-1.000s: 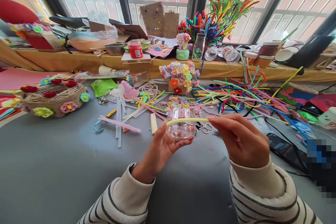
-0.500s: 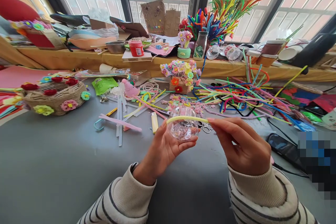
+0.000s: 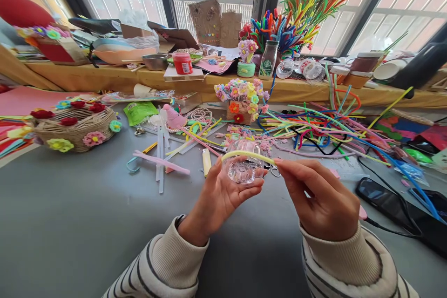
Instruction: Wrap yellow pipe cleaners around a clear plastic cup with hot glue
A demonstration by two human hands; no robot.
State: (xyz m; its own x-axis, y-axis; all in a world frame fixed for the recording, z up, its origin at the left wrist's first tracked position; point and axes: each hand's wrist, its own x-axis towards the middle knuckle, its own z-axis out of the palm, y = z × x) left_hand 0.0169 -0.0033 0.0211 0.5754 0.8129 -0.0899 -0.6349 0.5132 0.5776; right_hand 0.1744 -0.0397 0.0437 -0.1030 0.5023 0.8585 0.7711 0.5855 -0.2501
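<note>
While the left hand (image 3: 220, 198) cradles a small clear cup (image 3: 240, 174) above the table (image 3: 104, 223), its thumb presses one end of a yellow pipe cleaner (image 3: 244, 153) by the cup's rim. The right hand (image 3: 317, 195) pinches the other end between thumb and fingertips, so both grips are occupied, and the pipe cleaner arches between them across the near side of the cup.

The pipe cleaner looks light, fuzzy and bendable, probably soft outside with a wire core that keeps a curve; it is best taken by its ends, as here, with a light pinch. The cup seems to be thin plastic, light, smooth and rather slippery; a hard squeeze could dent it, so support from below and around its side suits it.

The cup's transparency and glare blur its outline, and the left fingers partly hide its underside. Whether the middle of the pipe cleaner touches the cup cannot be told, and both its tips are covered by the fingers. Behind the cup, the scissors (image 3: 275, 171) show little more than a handle loop.
</note>
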